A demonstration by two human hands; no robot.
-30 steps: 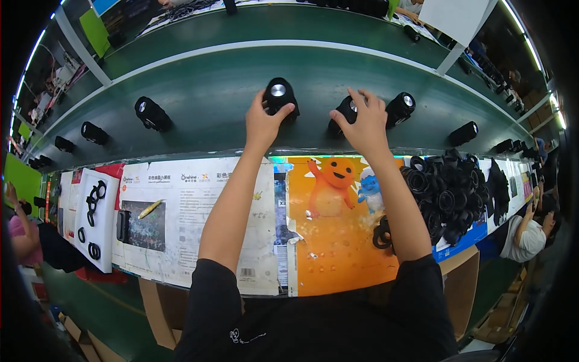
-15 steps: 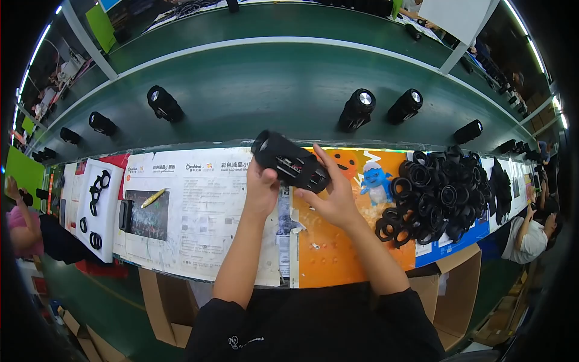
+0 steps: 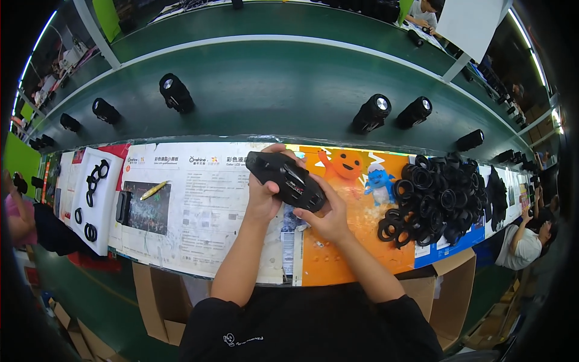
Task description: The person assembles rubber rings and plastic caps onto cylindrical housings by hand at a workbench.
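In front of me, over the table, I hold a black cylindrical speaker (image 3: 288, 181) at a slant with both hands. My left hand (image 3: 264, 196) wraps its upper left end, thumb on the near side and fingers over the far edge. Around the lower right end, my right hand (image 3: 330, 212) is closed, its thumb on the near edge. A recessed panel with small parts faces up between the hands; its details are too small to tell. To the right of my right hand lies a heap of black rings (image 3: 440, 196).
Beyond the table runs a green belt (image 3: 271, 90) with several black speakers (image 3: 372, 113) standing or lying on it. On the left are a white foam tray (image 3: 108, 208) holding black rings, a yellow pen (image 3: 153, 190) and a small black block (image 3: 123, 207). Cardboard boxes (image 3: 455, 301) stand below the near edge.
The speaker has turned in my hands, and its panel now faces differently. Fingers of my left hand now show over its far edge. The view has shifted slightly.
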